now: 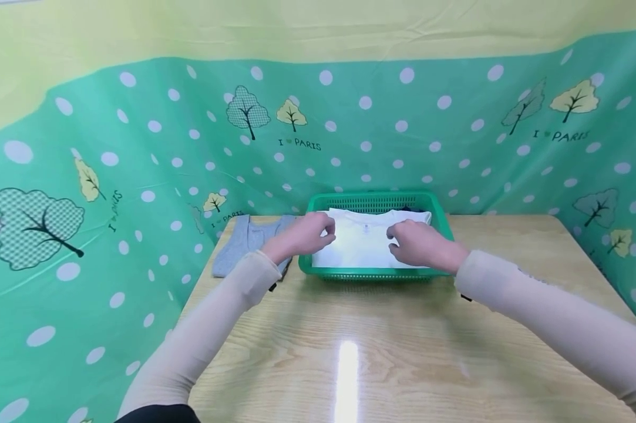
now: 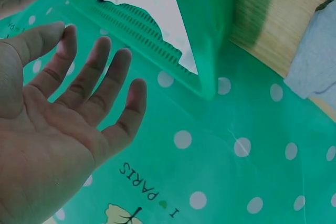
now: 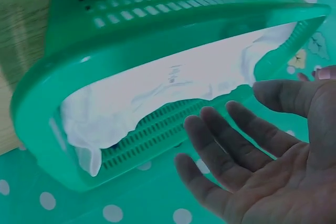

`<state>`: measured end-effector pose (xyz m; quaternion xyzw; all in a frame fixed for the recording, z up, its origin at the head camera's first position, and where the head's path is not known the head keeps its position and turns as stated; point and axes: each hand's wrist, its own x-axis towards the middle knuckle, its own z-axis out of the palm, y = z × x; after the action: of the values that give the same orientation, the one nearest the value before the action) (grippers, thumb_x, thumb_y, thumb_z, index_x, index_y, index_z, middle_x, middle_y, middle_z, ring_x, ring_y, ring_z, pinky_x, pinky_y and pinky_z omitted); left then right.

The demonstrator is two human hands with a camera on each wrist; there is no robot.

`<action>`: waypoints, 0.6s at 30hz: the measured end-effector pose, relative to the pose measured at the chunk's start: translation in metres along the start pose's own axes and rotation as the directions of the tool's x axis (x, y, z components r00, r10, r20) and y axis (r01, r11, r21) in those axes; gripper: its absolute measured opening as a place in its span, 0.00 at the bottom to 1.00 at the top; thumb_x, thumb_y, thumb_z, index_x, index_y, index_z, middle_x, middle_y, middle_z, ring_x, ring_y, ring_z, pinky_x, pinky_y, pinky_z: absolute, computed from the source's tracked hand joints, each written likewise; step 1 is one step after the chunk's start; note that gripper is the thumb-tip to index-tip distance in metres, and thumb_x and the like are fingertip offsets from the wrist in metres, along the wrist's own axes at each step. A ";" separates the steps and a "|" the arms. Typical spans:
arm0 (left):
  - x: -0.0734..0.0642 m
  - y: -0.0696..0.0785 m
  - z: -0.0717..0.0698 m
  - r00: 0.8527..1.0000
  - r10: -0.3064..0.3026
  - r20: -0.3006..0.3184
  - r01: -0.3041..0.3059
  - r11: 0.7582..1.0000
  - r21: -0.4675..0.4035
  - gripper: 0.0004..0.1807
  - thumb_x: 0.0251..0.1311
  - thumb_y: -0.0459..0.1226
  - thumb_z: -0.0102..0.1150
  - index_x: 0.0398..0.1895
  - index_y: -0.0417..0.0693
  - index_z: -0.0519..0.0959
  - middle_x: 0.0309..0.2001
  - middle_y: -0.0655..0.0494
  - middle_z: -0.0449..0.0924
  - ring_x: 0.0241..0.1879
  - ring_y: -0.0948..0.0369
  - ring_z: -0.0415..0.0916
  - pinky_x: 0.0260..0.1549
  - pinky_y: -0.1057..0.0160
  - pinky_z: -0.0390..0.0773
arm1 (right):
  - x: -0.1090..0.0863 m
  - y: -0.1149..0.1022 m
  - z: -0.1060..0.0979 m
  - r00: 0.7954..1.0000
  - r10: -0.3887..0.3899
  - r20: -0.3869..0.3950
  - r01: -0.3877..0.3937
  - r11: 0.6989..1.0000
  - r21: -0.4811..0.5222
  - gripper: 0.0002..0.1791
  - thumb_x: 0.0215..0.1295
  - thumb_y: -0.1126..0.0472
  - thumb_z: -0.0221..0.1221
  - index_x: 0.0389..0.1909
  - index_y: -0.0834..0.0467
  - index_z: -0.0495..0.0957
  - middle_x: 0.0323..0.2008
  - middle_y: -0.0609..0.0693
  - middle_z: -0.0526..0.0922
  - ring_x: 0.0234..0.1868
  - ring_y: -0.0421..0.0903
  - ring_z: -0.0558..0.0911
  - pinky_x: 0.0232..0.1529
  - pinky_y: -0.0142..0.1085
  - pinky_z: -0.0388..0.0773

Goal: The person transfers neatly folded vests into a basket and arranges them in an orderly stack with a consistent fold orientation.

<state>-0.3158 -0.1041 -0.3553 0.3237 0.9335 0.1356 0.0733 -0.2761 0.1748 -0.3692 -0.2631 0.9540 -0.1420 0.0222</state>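
Note:
A folded white shirt (image 1: 357,244) lies in a green perforated plastic basket (image 1: 370,274), its neckline toward the back and a small printed label inside the collar. Over the shirt's left part hovers my left hand (image 1: 313,232), fingers loosely bent and nothing in them; the left wrist view shows its palm (image 2: 58,129) bare. My right hand (image 1: 419,242) is above the shirt's right part, also holding nothing. In the right wrist view its fingers (image 3: 226,150) are spread and relaxed beside the basket rim. A bit of dark cloth (image 1: 414,209) shows behind the shirt.
A folded grey garment (image 1: 238,249) lies on the wooden table (image 1: 402,352) left of the basket, partly behind my left forearm. A green polka-dot curtain (image 1: 349,129) with tree prints stands close behind the basket and along both sides.

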 end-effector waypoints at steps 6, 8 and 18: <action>-0.014 -0.003 0.003 0.999 0.027 -0.045 -0.027 1.000 0.012 0.08 0.76 0.36 0.58 0.40 0.45 0.84 0.39 0.55 0.83 0.38 0.58 0.77 0.44 0.57 0.80 | -0.002 -0.008 0.004 1.000 -0.005 -0.028 0.005 1.000 -0.003 0.14 0.70 0.66 0.62 0.52 0.68 0.85 0.42 0.61 0.89 0.23 0.44 0.78 0.36 0.45 0.83; -0.018 -0.005 0.004 0.998 0.028 -0.063 -0.027 1.000 0.011 0.08 0.77 0.36 0.57 0.40 0.45 0.84 0.39 0.55 0.83 0.40 0.58 0.78 0.47 0.56 0.80 | -0.002 -0.012 0.006 0.998 -0.019 -0.058 0.018 1.000 -0.009 0.13 0.70 0.66 0.62 0.50 0.67 0.86 0.42 0.61 0.89 0.23 0.45 0.78 0.36 0.45 0.83; -0.036 -0.011 0.005 0.990 -0.040 -0.136 0.033 0.998 -0.055 0.08 0.75 0.35 0.58 0.35 0.47 0.82 0.37 0.56 0.81 0.38 0.57 0.76 0.43 0.56 0.79 | -0.002 -0.030 0.014 0.958 -0.124 -0.258 0.121 0.992 -0.027 0.08 0.66 0.70 0.61 0.41 0.66 0.87 0.35 0.56 0.88 0.30 0.49 0.83 0.34 0.48 0.83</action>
<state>-0.2928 -0.1341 -0.3614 0.2945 0.9382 0.1807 0.0200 -0.2580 0.1479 -0.3738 -0.3008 0.9314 -0.1710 -0.1132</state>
